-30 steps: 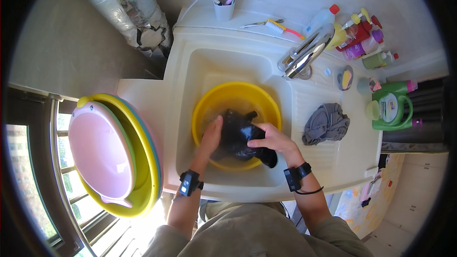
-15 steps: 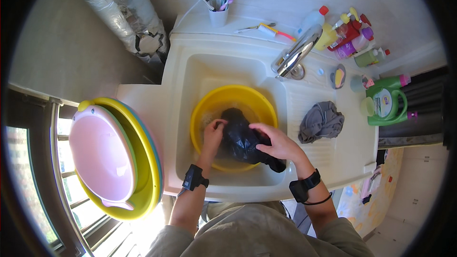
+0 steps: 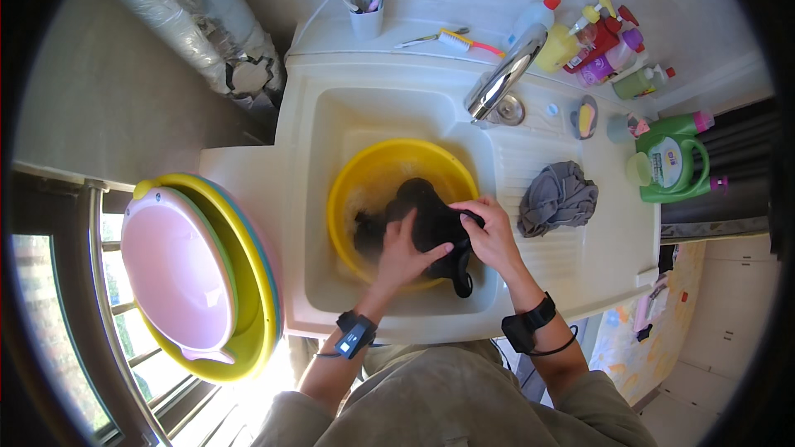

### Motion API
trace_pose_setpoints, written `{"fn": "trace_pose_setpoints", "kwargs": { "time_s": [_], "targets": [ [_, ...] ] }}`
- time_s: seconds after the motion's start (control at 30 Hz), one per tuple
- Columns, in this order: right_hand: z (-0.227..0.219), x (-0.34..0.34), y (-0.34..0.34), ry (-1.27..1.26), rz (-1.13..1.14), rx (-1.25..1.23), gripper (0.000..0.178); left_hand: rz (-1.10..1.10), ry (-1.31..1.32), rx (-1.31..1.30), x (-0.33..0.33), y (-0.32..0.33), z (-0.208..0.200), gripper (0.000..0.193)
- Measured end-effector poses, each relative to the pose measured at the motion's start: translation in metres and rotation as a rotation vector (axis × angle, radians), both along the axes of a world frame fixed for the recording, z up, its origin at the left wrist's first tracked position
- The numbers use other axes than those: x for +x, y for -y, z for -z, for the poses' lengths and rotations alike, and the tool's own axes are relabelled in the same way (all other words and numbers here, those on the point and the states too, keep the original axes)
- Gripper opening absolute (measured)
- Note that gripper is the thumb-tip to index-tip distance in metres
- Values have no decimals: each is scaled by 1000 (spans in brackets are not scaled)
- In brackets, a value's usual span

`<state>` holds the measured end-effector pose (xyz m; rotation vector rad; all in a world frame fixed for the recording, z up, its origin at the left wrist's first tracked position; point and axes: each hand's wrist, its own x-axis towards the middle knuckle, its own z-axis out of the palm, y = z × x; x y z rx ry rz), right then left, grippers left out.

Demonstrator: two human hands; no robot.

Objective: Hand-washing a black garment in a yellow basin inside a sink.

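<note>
A black wet garment (image 3: 426,213) is bunched up over the yellow basin (image 3: 344,170), partly in cloudy water. One narrow end of it hangs over the basin's near right rim. My right hand (image 3: 490,233) pinches the garment's upper right edge between thumb and fingers. Against its lower left side rests my left hand (image 3: 403,257), fingers stretched and thumb spread to the right. How the rest of the garment lies below the water is hard to make out.
The basin stands in a white sink (image 3: 327,120) under a chrome faucet (image 3: 507,74). A grey crumpled cloth (image 3: 559,199) lies on the ribbed drainboard, with several bottles (image 3: 596,50) behind. Stacked basins (image 3: 178,269) lean at the left.
My left hand has moved right and down, its fingers now spread on the garment. The right hand has closed on the garment's edge, and the garment has spread and shifted.
</note>
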<state>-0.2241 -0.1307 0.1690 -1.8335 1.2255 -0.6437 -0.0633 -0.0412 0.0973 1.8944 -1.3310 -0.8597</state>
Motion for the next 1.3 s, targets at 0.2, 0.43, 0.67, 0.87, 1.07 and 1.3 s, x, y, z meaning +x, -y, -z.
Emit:
{"fn": "trace_pose_setpoints", "kwargs": {
  "time_s": [0.2, 0.43, 0.67, 0.87, 1.07, 1.3],
  "targets": [
    [-56, -1, 1, 110, 35, -42, 22, 15, -92, 91, 21, -1, 25, 67],
    [-111, -20, 2, 64, -198, -107, 18, -162, -155, 155, 86, -7, 79, 69],
    [-134, -35, -8, 187, -517, 59, 20, 12, 87, 50, 63, 31, 54, 88],
    [-142, -46, -18, 190, -756, 178, 19, 193, 61, -10, 40, 57, 72, 68],
    [-139, -65, -17, 186, -466, 11, 22, 156, -237, -95, 73, 45, 161, 40],
    [-62, -103, 14, -156, 67, -269, 13, -258, -307, 314, 107, 1, 83, 42]
  ]
}}
